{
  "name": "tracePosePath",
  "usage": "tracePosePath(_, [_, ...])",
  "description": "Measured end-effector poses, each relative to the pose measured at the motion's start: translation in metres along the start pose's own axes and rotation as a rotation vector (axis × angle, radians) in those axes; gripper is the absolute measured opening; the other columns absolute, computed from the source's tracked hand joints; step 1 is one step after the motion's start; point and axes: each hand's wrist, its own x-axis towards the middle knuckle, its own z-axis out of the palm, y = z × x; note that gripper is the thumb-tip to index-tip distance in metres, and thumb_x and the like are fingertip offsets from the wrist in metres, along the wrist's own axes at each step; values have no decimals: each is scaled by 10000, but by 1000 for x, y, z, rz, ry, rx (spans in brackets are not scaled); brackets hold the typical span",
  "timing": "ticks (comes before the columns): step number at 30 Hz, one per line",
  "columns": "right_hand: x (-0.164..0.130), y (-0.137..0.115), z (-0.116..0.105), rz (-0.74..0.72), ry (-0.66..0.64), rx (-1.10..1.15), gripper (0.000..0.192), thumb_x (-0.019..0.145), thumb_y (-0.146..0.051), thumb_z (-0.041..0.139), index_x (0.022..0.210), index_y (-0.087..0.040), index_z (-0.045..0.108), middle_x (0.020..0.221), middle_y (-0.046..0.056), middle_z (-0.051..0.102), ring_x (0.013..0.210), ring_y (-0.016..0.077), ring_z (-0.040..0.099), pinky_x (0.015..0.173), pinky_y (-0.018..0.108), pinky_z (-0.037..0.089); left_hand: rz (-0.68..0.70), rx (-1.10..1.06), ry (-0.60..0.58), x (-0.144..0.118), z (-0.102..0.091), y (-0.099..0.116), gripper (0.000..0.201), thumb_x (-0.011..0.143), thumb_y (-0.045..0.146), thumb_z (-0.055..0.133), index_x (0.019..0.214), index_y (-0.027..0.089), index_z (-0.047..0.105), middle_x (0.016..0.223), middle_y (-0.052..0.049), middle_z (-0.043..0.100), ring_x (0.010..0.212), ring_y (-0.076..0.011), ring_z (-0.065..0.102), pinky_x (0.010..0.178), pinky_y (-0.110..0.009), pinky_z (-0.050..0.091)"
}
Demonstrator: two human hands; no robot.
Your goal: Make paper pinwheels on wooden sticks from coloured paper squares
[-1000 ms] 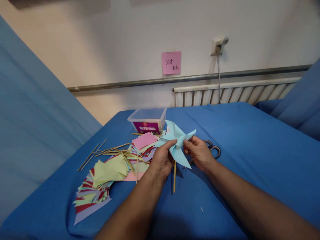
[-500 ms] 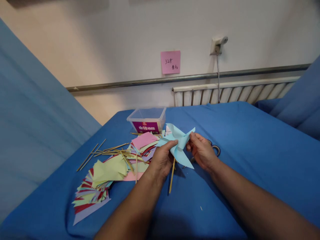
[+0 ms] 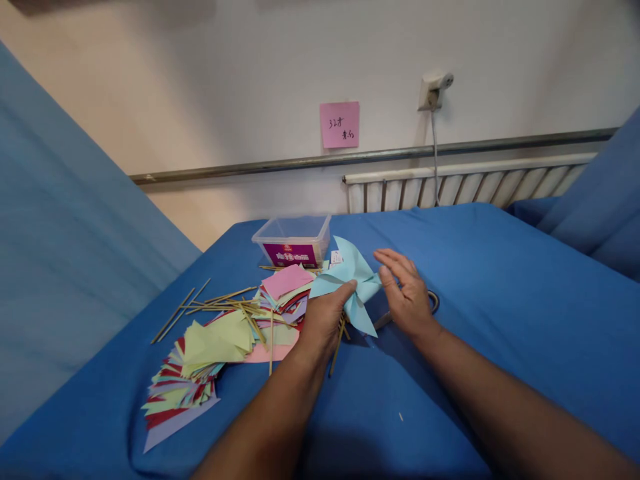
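Note:
A light-blue paper pinwheel [image 3: 354, 261] is held over the blue-covered table. My left hand [image 3: 323, 319] is closed on it, with the thumb pressed at its centre. The fingers behind the paper are hidden. A thin wooden stick [image 3: 335, 353] slants down below the pinwheel; whether it is joined to it I cannot tell. My right hand [image 3: 407, 297] is open beside the right blade, fingers stretched out, at or very near the blade's tip. Partly covered by that hand, a pair of scissors [image 3: 434, 303] lies on the table.
Left of my hands spreads a pile of coloured paper pieces [image 3: 217, 347], with several loose wooden sticks [image 3: 220, 303] by it. A clear plastic box [image 3: 293, 230] with a purple label stands behind. Past the blue table [image 3: 480, 267] are a wall rail and a radiator [image 3: 465, 183].
My right hand has let go of the blade and its fingers have straightened. The pinwheel has turned and rises slightly higher. The stick's lower end has shifted left and up.

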Motion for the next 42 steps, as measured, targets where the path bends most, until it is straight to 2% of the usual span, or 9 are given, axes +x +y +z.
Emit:
tracePosePath(3, [-6,-6,3,-127,-85,-118,319,929,-290,439,1195,-261,613,1237,52,613,1199,239,496,1012,458,345,71,4,-31,0,0,0,409,576,221,800,964,141,700,920,-83,727,965,-263,654,879,-373,490])
tracePosePath(7, [-10,-8,7,-164,-97,-142,291,927,-278,463,1167,-281,628,1176,33,660,1172,244,528,990,473,355,104,10,-109,1,0,1,408,598,213,788,989,135,701,973,-97,719,957,-254,657,898,-377,479])
tracePosePath(14, [-7,0,10,-64,15,-35,165,874,-312,571,974,-273,697,973,34,725,986,237,632,913,453,423,111,29,-120,1,-1,-4,405,619,241,781,998,123,699,996,-111,713,898,-252,669,856,-381,498])
tracePosePath(19, [-8,1,11,7,59,-17,112,844,-336,604,882,-248,662,920,36,708,906,230,636,866,442,452,121,147,-81,6,-6,-8,390,607,298,787,949,127,708,981,-114,720,840,-244,679,799,-364,517])
tracePosePath(23, [-8,-4,7,-123,51,-128,240,840,-286,596,1077,-249,593,1060,60,660,1008,241,602,908,452,423,223,332,-38,5,-5,-2,329,612,317,780,879,137,714,912,-98,731,801,-227,675,764,-328,511])
tracePosePath(27, [-6,-11,1,-226,-33,-262,399,855,-216,539,1247,-282,503,1333,103,467,1106,252,543,931,472,397,348,516,-5,-3,-2,7,220,681,317,721,819,145,722,804,-66,727,723,-201,655,693,-290,485])
tracePosePath(31, [-3,-18,-5,-237,-129,-402,299,853,-214,527,1137,-297,570,1408,101,391,1191,305,468,953,534,335,433,605,-57,-9,-3,9,167,715,297,696,828,182,737,780,-38,715,726,-193,625,702,-273,442])
tracePosePath(35, [-1,-21,-8,-241,-204,-486,197,810,-189,574,982,-271,625,1370,107,448,1242,341,404,981,568,275,438,563,-101,-11,-4,7,171,669,260,740,832,211,747,779,-33,706,731,-200,599,718,-262,400])
tracePosePath(42, [2,-7,-11,-183,-306,-404,73,793,-232,609,852,-242,651,1278,113,502,1229,347,405,943,550,333,469,763,-218,-7,-9,8,151,738,329,672,779,192,721,676,-20,655,628,-181,546,620,-259,370])
